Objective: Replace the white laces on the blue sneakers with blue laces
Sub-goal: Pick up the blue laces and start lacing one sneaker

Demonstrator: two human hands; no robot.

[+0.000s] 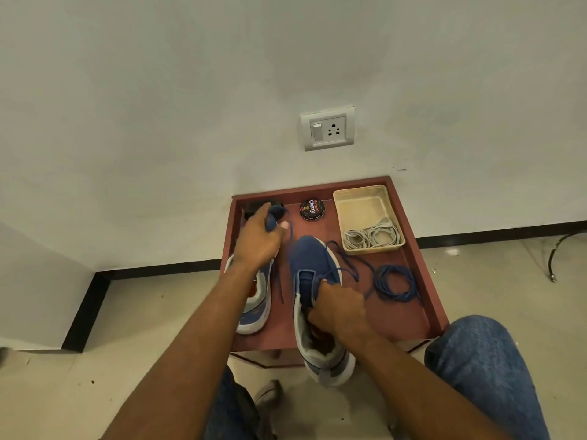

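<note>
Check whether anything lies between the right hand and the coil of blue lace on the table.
Nothing visible does. The right hand grips the right sneaker at its tongue; the coiled blue lace lies to its right on bare red table, with only the lace's own strand running between them.

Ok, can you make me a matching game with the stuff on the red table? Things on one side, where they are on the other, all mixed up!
Things:
1. white laces
2. polish tin
3. coiled blue lace
4. right hand

Places:
A. lying loose on the red table, right of the shoes
B. inside the cream tray
C. gripping the nearer sneaker
D. at the back, near the wall

Pairs: 1-B, 2-D, 3-A, 4-C
</note>
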